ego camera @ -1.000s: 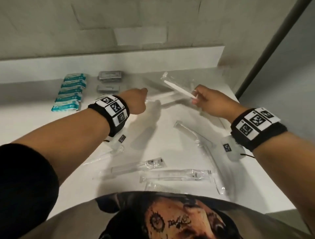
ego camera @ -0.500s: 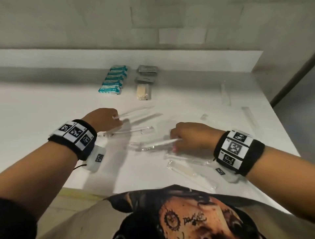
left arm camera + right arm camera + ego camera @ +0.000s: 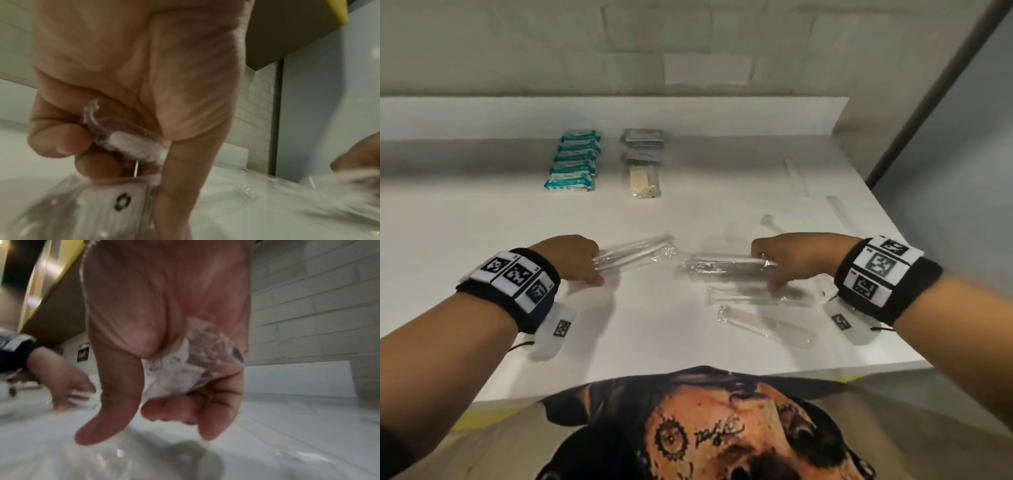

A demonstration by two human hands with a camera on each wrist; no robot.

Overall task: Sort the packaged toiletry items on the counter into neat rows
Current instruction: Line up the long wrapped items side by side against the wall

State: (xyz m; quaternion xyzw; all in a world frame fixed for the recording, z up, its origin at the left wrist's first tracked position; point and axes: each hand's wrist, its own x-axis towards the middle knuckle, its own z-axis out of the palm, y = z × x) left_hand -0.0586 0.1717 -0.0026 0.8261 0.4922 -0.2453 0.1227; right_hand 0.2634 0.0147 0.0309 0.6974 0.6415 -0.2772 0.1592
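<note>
My left hand (image 3: 582, 260) grips a bundle of clear-wrapped toothbrush packets (image 3: 637, 253) at its near end, low over the white counter (image 3: 482, 240). In the left wrist view its fingers (image 3: 61, 142) curl round white bristles in clear wrap (image 3: 135, 147). My right hand (image 3: 784, 260) grips a second bundle of clear packets (image 3: 726, 267), pointing left. The right wrist view shows crumpled wrap (image 3: 189, 369) pinched in that fist (image 3: 174, 402). More clear packets (image 3: 756, 298) and a packaged comb (image 3: 760, 325) lie below the right hand.
At the back stand a row of teal packets (image 3: 573, 161) and a row of grey sachets (image 3: 643, 140) with a beige item (image 3: 642, 181) in front. Loose clear packets (image 3: 796, 174) lie at the far right. The counter's front edge (image 3: 688, 377) is near my torso.
Both hands have come back from the far right of the counter to its near middle. Each now holds a thicker bundle of clear packets than before.
</note>
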